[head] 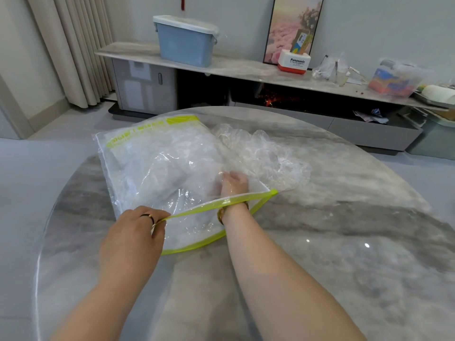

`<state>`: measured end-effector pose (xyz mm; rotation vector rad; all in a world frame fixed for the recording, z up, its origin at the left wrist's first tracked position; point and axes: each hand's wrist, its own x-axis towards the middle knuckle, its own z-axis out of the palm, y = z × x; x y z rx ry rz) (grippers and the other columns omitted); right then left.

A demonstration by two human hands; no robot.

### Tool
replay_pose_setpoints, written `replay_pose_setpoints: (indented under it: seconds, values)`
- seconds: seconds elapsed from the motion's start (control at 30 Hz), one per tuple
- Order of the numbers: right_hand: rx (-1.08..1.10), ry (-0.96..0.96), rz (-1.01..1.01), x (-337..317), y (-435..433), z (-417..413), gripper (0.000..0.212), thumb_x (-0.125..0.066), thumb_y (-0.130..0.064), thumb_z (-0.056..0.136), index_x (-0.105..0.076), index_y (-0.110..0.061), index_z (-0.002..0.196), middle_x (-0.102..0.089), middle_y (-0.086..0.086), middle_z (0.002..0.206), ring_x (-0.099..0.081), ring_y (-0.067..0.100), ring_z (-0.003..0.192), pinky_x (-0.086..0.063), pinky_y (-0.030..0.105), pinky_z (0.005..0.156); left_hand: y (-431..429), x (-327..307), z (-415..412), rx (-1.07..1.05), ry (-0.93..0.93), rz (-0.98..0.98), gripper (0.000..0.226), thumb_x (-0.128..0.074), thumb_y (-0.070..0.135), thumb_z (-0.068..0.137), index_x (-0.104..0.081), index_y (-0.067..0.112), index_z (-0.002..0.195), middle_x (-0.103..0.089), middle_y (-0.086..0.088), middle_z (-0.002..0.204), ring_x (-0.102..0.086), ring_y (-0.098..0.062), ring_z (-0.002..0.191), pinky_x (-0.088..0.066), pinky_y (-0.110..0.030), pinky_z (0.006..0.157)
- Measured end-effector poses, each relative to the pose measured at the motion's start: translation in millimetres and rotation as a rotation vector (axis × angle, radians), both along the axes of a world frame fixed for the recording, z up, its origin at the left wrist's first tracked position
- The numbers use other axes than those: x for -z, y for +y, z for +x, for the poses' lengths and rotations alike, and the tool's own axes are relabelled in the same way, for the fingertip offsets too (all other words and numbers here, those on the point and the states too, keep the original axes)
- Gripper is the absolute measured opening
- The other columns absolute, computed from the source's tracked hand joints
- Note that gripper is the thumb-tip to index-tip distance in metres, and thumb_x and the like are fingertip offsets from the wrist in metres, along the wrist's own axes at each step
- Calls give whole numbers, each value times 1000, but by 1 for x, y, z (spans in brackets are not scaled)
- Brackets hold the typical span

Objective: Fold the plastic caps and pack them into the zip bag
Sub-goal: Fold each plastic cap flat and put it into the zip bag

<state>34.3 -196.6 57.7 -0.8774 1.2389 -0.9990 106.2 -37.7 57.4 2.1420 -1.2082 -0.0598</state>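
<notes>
Packing looks partly done: some plastic caps (160,173) already sit inside the zip bag (115,153), which lies flat on the table (344,230), while a loose heap (266,151) waits against its right edge. The left hand (134,230) pinches the upper green lip, holding the mouth open. The right hand (232,184) is inside to the wrist, its grip unreadable through the film. The bag's long axis runs away from the person, slanting left, with the mouth nearest them.

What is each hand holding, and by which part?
The left hand pinches the zip bag by the green upper lip of its mouth. The right hand is inside the bag; whether it grips anything cannot be told.
</notes>
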Motion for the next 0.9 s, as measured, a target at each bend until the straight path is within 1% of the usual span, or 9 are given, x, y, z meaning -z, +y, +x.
replay_pose_setpoints:
  seconds: [0.1, 0.2, 0.3, 0.37, 0.43, 0.5, 0.6, 0.7, 0.9]
  values:
    - [-147, -14, -113, 1, 25, -22, 34, -41, 4, 95, -42, 8, 128, -51, 12, 125, -45, 24, 124, -40, 9, 79, 0, 7, -1, 79, -210, -104, 30, -70, -2, 68, -70, 8, 97, -67, -13, 95, -58, -30, 86, -48, -38, 69]
    - [-126, 89, -285, 11, 44, -62, 33, -36, 13, 90, -59, -10, 87, -59, -4, 87, -60, 3, 85, -45, 7, 70, -4, 10, -18, 206, -349, -210, 41, -43, 24, 74, -53, 17, 113, -65, -14, 108, -44, -22, 96, -34, -33, 89]
    - [130, 239, -407, 9, 37, -101, 44, -36, 16, 83, -50, -21, 64, -54, 0, 56, -54, 0, 46, -42, 12, 51, -9, 18, -36, 327, -421, -182, 41, -36, 21, 74, -48, 19, 113, -65, -14, 112, -43, -22, 105, -12, -23, 108]
    - [115, 504, -512, 3, 16, -116, 35, -42, 10, 83, -54, -21, 70, -58, 5, 70, -58, 11, 66, -39, 20, 61, -11, 24, -37, 358, -449, -111, 47, -33, 13, 72, -58, 17, 111, -66, -14, 113, -42, -22, 109, -2, -22, 112]
    - [-133, 843, -565, 5, -13, -124, 28, -46, 2, 87, -60, -13, 105, -58, 11, 113, -52, 22, 107, -35, 21, 85, -12, 33, -30, 343, -476, -36, 52, -29, 8, 68, -71, 9, 98, -66, -15, 111, -42, -22, 110, 1, -23, 113]
    - [-450, 1158, -619, 6, -41, -125, 48, -45, -6, 91, -38, -13, 138, -27, 7, 150, -24, 21, 137, -18, 23, 107, -11, 38, -19, 280, -505, 20, 52, -27, 9, 66, -74, 4, 87, -68, -15, 108, -45, -23, 108, 2, -23, 112]
    - [-656, 1366, -688, -6, -68, -103, 61, -42, -17, 94, -14, -23, 147, 1, 3, 156, 0, 22, 143, -4, 35, 115, -13, 43, -1, 142, -550, 9, 49, -29, 13, 67, -74, 1, 83, -69, -15, 103, -66, -28, 91, -16, -28, 104]
    - [-763, 1384, -648, -11, -88, -71, 67, -44, -36, 94, -3, -31, 148, 11, -2, 156, 10, 23, 143, 2, 46, 114, -17, 48, 13, 53, -588, -62, 46, -31, 15, 71, -73, -2, 81, -70, -17, 98, -67, -27, 83, -29, -36, 82]
    - [-808, 1405, -569, 4, -89, -73, 52, -33, -46, 96, -26, -27, 143, -12, -3, 154, -8, 21, 142, -6, 47, 113, -22, 54, 22, 22, -596, -108, 43, -33, 15, 72, -74, 1, 78, -71, -16, 95, -69, -34, 73, -33, -37, 80]
